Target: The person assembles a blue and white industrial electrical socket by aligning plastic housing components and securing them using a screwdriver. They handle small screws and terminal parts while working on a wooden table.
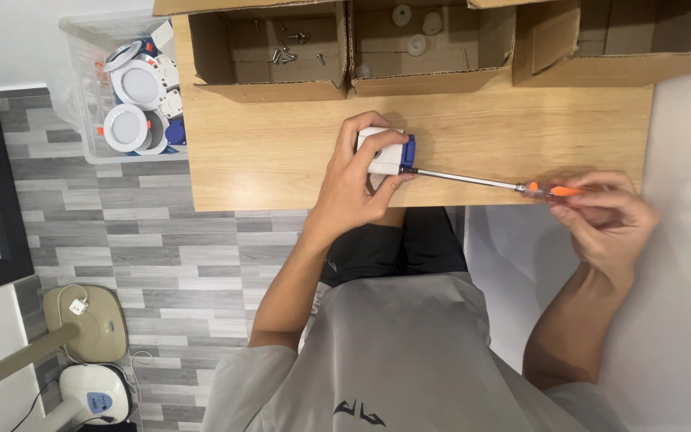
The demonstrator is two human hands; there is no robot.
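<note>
My left hand [353, 180] grips a small white box with a blue end [385, 152], held just above the wooden table [281, 152]. My right hand [605, 212] holds a long screwdriver [473, 179] by its orange handle. The metal shaft runs left and its tip touches the box's blue end.
Three open cardboard boxes stand along the table's far edge: one with loose screws [285, 52], one with white discs [417, 36], one at the right [601, 40]. A clear plastic bin [81, 88] of round white lamp fittings sits on the floor left of the table.
</note>
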